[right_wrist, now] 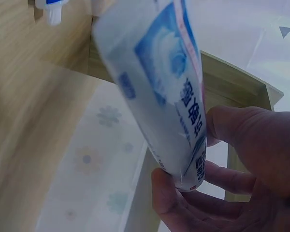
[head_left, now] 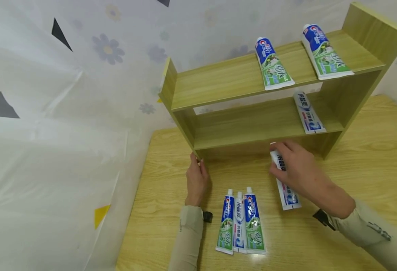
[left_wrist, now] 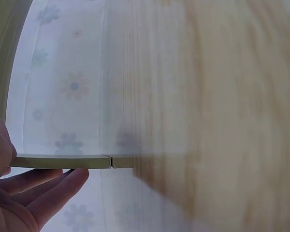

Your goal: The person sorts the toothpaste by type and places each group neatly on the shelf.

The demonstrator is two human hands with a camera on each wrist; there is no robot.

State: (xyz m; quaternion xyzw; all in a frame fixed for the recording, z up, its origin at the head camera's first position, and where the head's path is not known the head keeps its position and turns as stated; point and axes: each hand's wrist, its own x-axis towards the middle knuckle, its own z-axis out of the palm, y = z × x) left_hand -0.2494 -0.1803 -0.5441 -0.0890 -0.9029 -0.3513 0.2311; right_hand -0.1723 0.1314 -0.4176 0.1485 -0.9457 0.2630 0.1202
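Though between hands (head_left: pixel 196 180) (head_left: pixel 300 167), tube (head_left: pixel 288 196) in right

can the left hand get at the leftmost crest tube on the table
Probably yes, once the left hand releases the shelf: the leftmost crest tube lies nearby on the table, its left side free.

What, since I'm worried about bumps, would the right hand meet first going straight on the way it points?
Probably the lower shelf, ahead of the right hand and the toothpaste tube it grips; depth is unclear, so the hand might pass underneath.
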